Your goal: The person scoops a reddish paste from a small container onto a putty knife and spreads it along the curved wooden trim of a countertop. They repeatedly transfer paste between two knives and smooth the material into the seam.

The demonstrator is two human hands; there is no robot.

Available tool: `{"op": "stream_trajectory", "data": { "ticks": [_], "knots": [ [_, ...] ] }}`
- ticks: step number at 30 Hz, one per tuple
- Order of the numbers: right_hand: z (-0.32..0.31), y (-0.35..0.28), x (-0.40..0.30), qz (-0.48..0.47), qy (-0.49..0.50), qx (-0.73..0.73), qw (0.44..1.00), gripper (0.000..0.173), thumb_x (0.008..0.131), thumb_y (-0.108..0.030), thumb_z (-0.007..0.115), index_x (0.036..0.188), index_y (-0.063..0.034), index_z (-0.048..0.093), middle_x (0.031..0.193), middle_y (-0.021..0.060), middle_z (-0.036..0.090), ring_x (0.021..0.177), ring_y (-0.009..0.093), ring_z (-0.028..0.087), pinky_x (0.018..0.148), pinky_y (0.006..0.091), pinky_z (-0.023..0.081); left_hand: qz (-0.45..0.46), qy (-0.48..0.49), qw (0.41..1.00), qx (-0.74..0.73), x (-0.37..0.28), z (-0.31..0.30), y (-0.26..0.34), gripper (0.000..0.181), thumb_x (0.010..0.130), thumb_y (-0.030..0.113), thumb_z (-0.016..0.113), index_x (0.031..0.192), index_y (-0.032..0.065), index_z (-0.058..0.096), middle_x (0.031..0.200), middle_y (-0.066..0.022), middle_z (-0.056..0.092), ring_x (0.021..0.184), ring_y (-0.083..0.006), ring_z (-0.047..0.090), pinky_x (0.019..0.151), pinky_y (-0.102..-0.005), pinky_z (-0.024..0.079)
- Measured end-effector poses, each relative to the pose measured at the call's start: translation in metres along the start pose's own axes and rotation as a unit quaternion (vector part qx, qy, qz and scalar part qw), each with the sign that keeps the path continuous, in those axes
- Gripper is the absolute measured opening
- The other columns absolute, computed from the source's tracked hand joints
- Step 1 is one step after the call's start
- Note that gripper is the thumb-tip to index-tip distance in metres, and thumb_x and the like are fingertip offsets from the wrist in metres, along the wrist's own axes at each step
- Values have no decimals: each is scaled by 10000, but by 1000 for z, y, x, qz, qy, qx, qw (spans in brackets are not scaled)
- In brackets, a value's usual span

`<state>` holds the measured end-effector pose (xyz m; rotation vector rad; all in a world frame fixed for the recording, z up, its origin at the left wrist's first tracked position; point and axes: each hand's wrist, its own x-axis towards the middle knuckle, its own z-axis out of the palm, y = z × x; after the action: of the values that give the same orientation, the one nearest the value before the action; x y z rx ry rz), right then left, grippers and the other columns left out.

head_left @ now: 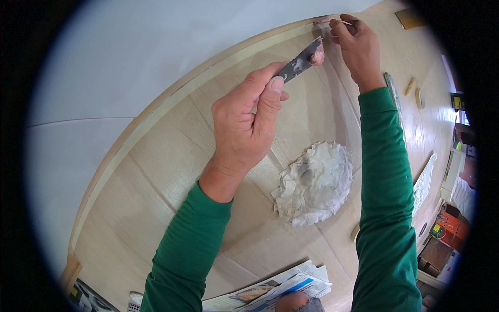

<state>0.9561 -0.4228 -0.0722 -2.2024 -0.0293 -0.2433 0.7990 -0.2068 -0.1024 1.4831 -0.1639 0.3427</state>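
A putty knife with a dark, smeared blade (299, 61) is pinched in my left hand (253, 113); a lump of pinkish filler (317, 54) clings near its tip. Up at the top edge of the large wooden panel (187, 156), my right hand (356, 43) grips a thin, pale tool, most of it hidden by the fingers. Pinkish filler (323, 19) lies along the edge beside those fingertips. Below the hands, a crumpled white cloth or paper (315, 183) rests on the panel.
Folded newspapers (273, 286) lie near me at the bottom. Right of my right arm are a long narrow object (393, 91), a roll of tape (420, 98) and a whitish sheet (424, 185). An orange box (452, 226) and other items stand at the far right. A pale wall (117, 66) borders the panel.
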Motion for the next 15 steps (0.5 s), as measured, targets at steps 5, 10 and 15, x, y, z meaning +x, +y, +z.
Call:
{"op": "stream_trajectory", "data": {
  "ticks": [5, 10, 15],
  "knots": [
    [3, -3, 4, 3, -18, 12, 1000, 491, 943, -269, 707, 1228, 126, 639, 993, 122, 739, 889, 170, 701, 835, 282, 547, -1, 2, 1000, -1, -1, 0, 0, 301, 1085, 135, 548, 1309, -40, 647, 1055, -90, 724, 832, -150, 719, 688, -263, 574],
    [1, 3, 9, -5, -21, 26, 999, 456, 970, -251, 689, 1230, 120, 643, 1031, 120, 737, 914, 175, 702, 868, 292, 555, 3, -2, 1000, 1, 0, 0, 0, 297, 1082, 131, 552, 1304, -44, 647, 1051, -89, 721, 829, -148, 718, 687, -261, 576],
    [-6, 2, -2, -11, -17, 76, 997, 466, 999, -238, 668, 1286, 124, 611, 1083, 132, 733, 980, 182, 700, 911, 305, 567, 10, 0, 1000, -3, 1, 1, -1, 297, 1085, 135, 546, 1296, -47, 648, 1043, -88, 721, 826, -147, 718, 685, -260, 576]
  ]
}}
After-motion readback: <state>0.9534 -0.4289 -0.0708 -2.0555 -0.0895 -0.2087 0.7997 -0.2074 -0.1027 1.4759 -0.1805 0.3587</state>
